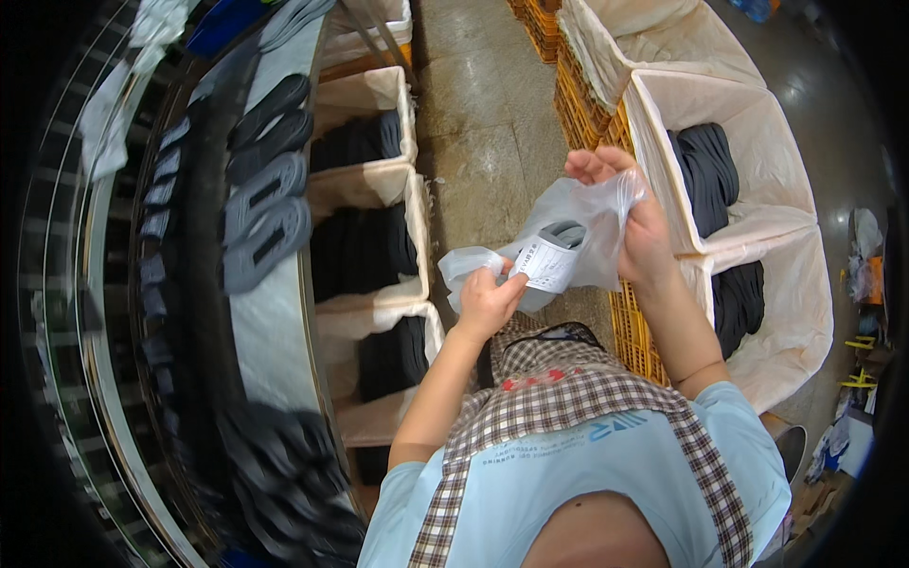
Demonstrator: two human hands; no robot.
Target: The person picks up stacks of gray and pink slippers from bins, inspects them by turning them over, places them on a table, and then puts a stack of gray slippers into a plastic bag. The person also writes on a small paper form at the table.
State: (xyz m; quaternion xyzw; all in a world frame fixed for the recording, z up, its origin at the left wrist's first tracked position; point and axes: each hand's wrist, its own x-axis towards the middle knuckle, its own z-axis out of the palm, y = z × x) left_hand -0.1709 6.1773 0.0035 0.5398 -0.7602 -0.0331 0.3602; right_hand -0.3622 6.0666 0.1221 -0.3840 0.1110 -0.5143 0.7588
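Observation:
A clear plastic bag [598, 256] hangs between my two hands in front of my apron. With it is a grey coiled bundle [566, 234] wrapped in a white printed label [545, 262]. My left hand [490, 301] is closed, fingers pinching the bundle at its label with the bag's crumpled left end beside them. Higher up and to the right, my right hand [636, 222] has its bent fingers around the bag's upper right edge. The film partly covers that palm, and its thumb is hidden.
On the left, a long table [267, 333] carries grey oval coils [268, 237] and piles of black ones. Cloth-lined bins [377, 312] with dark bundles stand beside it. More lined bins [663, 123] and orange crates [632, 327] line the right, across the floor aisle [473, 114].

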